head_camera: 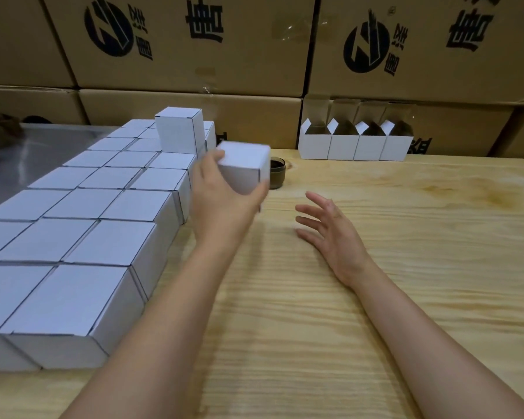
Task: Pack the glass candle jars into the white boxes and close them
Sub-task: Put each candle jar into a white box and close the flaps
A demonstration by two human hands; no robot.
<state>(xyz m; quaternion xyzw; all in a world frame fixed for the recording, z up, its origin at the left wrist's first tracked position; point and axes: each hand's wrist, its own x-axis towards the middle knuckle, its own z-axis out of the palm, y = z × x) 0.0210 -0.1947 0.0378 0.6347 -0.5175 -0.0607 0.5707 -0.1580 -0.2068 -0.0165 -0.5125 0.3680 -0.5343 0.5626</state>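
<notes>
My left hand (215, 201) grips a closed white box (245, 167) and holds it above the wooden table, just right of the block of closed white boxes (82, 207). The box is blurred. Behind it a dark glass candle jar (277, 173) stands on the table, partly hidden. One closed box (179, 131) sits on top of the block at the back. My right hand (327, 228) hovers over the table with its fingers spread, holding nothing. Several open white boxes (356, 143) stand in a row at the back right, their flaps up.
Large brown cartons (194, 49) with black print are stacked as a wall behind the table. A metal surface (37, 149) lies at the back left. Bare wooden tabletop (406, 267) stretches to the right and toward me.
</notes>
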